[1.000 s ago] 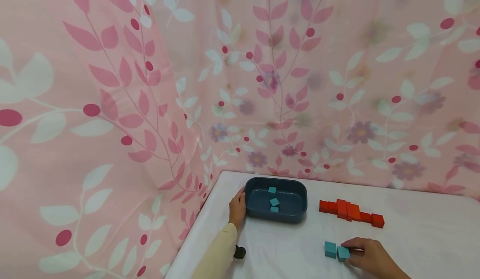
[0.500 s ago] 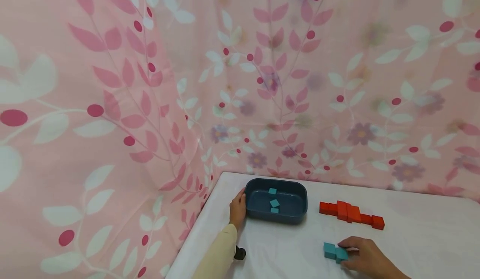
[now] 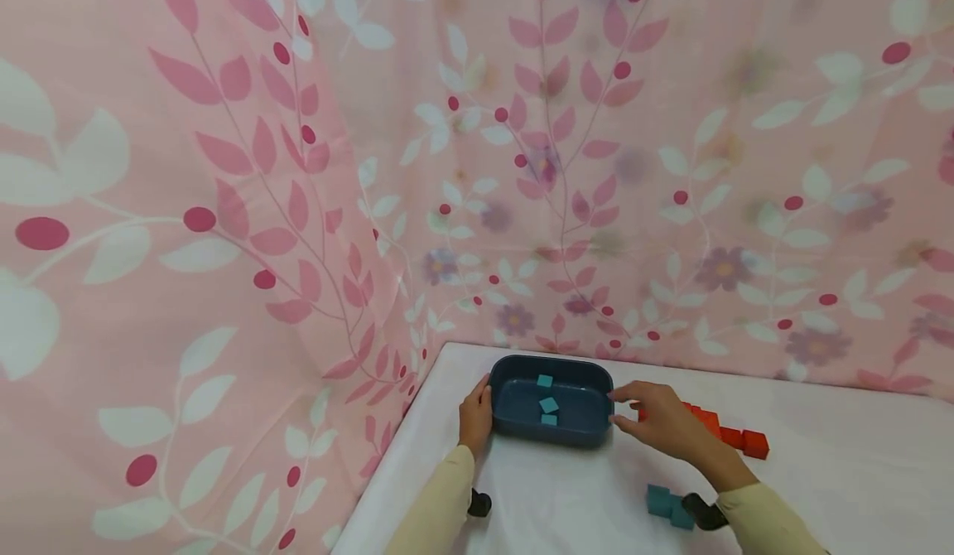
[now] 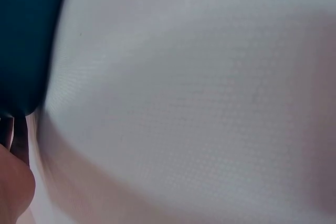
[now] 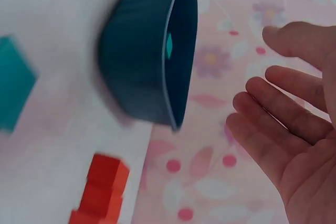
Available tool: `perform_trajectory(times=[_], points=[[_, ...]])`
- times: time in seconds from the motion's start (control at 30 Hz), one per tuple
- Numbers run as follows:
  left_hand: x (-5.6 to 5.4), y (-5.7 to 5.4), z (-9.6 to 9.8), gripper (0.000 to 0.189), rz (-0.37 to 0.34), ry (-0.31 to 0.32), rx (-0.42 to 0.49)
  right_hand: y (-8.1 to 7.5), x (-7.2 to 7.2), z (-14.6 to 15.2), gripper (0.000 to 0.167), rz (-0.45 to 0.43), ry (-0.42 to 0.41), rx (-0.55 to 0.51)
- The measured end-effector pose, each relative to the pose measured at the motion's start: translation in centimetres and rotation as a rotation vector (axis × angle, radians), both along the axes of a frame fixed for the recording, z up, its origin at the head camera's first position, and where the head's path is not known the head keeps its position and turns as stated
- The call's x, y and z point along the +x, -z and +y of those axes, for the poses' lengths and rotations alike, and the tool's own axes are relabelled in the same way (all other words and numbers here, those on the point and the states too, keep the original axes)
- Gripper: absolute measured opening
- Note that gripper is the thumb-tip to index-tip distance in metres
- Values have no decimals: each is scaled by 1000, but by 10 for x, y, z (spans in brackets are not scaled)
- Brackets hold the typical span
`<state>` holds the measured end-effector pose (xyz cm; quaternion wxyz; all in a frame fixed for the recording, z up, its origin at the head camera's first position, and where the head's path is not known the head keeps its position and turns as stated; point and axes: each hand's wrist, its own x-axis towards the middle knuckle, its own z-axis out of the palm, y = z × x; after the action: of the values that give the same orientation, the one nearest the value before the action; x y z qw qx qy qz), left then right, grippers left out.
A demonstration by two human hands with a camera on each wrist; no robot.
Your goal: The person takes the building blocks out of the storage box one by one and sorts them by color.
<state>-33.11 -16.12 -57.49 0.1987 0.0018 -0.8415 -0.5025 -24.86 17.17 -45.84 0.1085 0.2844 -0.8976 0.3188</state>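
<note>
A dark blue rectangular bin [image 3: 551,437] stands at the back left of the table, with several small teal blocks [image 3: 548,406] on its floor. My left hand [image 3: 474,417] rests against its left end, fingers fairly straight along the outer wall. Held over the table by the bin's right end is my right hand [image 3: 659,420], its fingertips close to the rim in the head view. In the right wrist view that hand [image 5: 294,114] has spread fingers and nothing in them. Two teal cubes [image 3: 659,499] sit together below my right forearm, one partly covered by the black wrist camera.
A row of red blocks [image 3: 754,444] lies right of the bin, its left part hidden behind my right hand. White cloth [image 3: 551,497] covers the table. Pink floral curtains [image 3: 581,166] hang along the back and left side.
My right hand has left the teal cubes at the front and moved up and left to the bin's right end. The two cubes now sit closer together. My left hand has stayed at the bin.
</note>
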Motion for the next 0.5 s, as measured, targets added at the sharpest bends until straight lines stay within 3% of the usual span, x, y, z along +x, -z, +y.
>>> perform_trajectory(times=[0.1, 0.23, 0.5], points=[[-2, 0, -1, 35, -5, 2, -8, -1, -16, -27, 34, 35, -50, 43], [-4, 0, -3, 35, -14, 1, -13, 4, -34, -57, 34, 10, -98, 74], [-1, 3, -2, 35, 5, 34, 17, 30, -60, -89, 32, -84, -106, 33]])
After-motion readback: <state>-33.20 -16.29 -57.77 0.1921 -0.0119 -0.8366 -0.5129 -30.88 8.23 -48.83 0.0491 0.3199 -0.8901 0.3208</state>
